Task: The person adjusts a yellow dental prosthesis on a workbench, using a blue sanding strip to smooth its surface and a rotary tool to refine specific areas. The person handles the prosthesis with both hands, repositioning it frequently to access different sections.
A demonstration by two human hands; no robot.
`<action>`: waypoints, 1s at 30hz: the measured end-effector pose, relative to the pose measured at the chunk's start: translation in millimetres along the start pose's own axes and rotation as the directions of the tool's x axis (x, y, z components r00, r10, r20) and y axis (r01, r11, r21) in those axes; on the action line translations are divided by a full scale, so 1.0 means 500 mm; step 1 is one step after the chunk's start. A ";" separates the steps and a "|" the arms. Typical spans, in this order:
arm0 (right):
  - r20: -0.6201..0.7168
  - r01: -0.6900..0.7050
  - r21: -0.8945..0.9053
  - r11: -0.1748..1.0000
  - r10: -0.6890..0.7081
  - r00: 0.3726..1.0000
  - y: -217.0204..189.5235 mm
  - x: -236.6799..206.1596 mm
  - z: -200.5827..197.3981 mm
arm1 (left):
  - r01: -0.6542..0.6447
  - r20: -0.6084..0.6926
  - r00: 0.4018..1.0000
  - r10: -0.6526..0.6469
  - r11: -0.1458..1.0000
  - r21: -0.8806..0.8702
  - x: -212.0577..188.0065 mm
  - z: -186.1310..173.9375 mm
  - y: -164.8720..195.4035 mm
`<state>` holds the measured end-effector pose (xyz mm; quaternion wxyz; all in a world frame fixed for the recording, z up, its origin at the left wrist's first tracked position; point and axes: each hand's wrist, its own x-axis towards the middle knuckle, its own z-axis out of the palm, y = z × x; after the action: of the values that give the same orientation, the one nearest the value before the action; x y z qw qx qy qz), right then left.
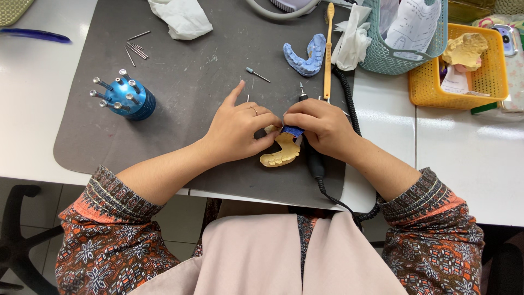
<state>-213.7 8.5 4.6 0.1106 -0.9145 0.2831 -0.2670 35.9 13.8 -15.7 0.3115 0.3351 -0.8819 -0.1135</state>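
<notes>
A yellow plaster dental cast (282, 153) lies on the dark grey mat (180, 82) near its front edge. My left hand (240, 127) pinches the cast's upper end, forefinger stretched out, a ring on one finger. My right hand (322, 127) meets it from the right, fingers closed on a small blue piece (292, 131) at the top of the cast. A black rotary handpiece (313, 161) lies under my right hand; its tip (301, 89) sticks out beyond the knuckles and its cable (349, 104) curls back.
A blue bur stand (130, 98) with several metal pins stands at the left. Loose burs (137, 52), a crumpled tissue (182, 17), a blue impression (305, 56) and a yellow toothbrush (328, 52) lie behind. A teal basket (401, 57) and a yellow basket (456, 87) stand at the right.
</notes>
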 end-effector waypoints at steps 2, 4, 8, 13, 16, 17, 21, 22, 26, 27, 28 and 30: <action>-0.001 0.006 -0.008 1.000 -0.006 1.000 -0.001 0.002 -0.001 | 0.000 0.000 1.000 0.000 1.000 0.002 0.000 0.000 0.000; -0.003 0.011 -0.013 1.000 -0.011 1.000 -0.003 0.004 -0.003 | 0.002 0.003 1.000 -0.002 1.000 -0.001 0.001 -0.001 0.000; 0.000 0.013 -0.018 1.000 -0.013 1.000 -0.005 0.008 -0.004 | 0.004 -0.001 1.000 -0.004 1.000 -0.007 0.001 -0.001 -0.001; 0.001 0.014 -0.024 1.000 -0.014 1.000 -0.007 0.010 -0.006 | 0.014 0.005 1.000 -0.014 1.000 -0.025 0.003 -0.004 0.001; -0.009 -0.026 0.007 1.000 0.026 1.000 -0.008 0.006 -0.007 | 0.033 0.023 0.999 -0.032 0.999 -0.036 0.004 -0.008 0.002; -0.011 -0.029 0.007 1.000 0.029 1.000 -0.007 0.005 -0.008 | 0.039 0.028 0.999 -0.038 0.998 -0.042 0.005 -0.009 0.003; -0.027 -0.040 -0.002 0.999 0.040 0.999 -0.002 0.000 -0.003 | 0.053 0.046 0.998 -0.051 0.997 -0.047 0.005 -0.010 0.004; -0.033 -0.043 -0.007 0.999 0.042 0.999 -0.001 -0.002 -0.001 | 0.050 0.040 0.998 -0.048 0.997 -0.051 0.005 -0.010 0.004; -0.090 -0.068 0.060 0.996 0.073 0.993 0.002 -0.006 0.004 | 0.052 0.029 0.998 -0.050 0.997 -0.064 0.004 -0.007 0.002; -0.089 -0.077 0.066 0.995 0.083 0.993 0.002 -0.006 0.005 | 0.056 0.029 0.998 -0.054 0.996 -0.067 0.004 -0.006 0.001; -0.088 -0.086 0.072 0.994 0.093 0.992 0.002 -0.007 0.005 | 0.055 0.028 0.998 -0.053 0.996 -0.071 0.004 -0.005 0.000; -0.080 -0.072 0.065 0.995 0.077 0.994 0.002 -0.006 0.004 | 0.055 0.025 0.998 -0.053 0.995 -0.080 0.004 -0.004 -0.001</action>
<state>-215.2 9.3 1.2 0.1368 -0.8877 0.3128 -0.3089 36.2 12.2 -13.3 0.3112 0.3447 -0.8708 -0.1612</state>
